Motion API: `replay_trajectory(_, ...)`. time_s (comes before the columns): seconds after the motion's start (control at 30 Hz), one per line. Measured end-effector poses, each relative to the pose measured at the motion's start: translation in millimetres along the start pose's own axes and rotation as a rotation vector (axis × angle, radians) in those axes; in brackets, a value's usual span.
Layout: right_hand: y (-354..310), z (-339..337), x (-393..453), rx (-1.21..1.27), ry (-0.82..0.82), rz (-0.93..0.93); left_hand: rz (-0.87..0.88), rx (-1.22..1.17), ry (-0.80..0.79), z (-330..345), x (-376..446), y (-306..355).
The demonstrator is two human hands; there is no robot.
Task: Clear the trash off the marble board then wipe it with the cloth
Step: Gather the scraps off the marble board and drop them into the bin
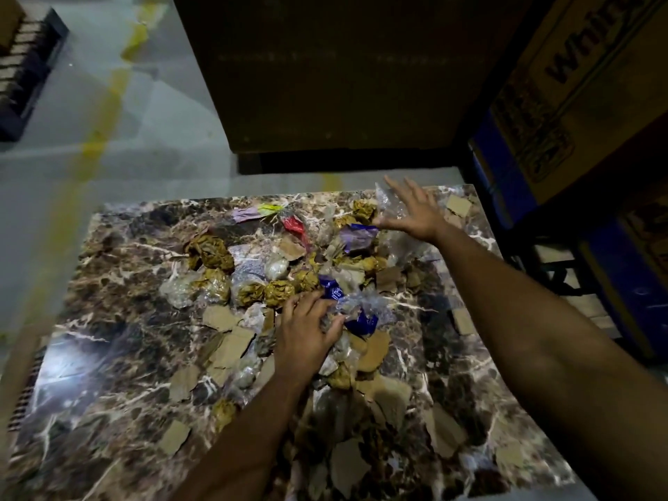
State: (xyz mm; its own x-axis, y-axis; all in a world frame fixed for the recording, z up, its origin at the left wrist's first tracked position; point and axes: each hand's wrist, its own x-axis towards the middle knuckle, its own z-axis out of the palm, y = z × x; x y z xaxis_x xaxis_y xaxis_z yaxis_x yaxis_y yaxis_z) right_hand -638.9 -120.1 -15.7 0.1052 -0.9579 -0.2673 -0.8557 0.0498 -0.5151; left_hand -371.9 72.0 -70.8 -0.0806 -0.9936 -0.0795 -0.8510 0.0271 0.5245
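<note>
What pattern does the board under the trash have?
Dark brown marble board with white and tan veining, seen in the head view.

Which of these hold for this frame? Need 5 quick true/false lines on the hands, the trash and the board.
1. The left hand is down on the trash pile, fingers curled into clear plastic. True.
2. The right hand is closed in a fist around a cloth. False: it is open, fingers spread, at clear plastic near the far edge; no cloth is in view.
3. The marble board is already cleared. False: crumpled paper, cardboard scraps and wrappers cover its middle.
4. A red wrapper lies in the far part of the pile. True.
5. The cardboard scraps are stacked neatly in one corner. False: they are scattered across the board.
</note>
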Motion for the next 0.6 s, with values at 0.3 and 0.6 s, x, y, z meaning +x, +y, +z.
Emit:
replay_trajectory(0.3,-26.7,48.1,18.0,-0.207,-0.417,-0.03,-0.033,0.115,-0.048,3.9,3.3,0.0)
replay_trajectory(0.6,-37.7,60.8,-45.9,0.182,-0.266,-0.087,-0.069,0.177,-0.088,-5.8,1.5,14.3)
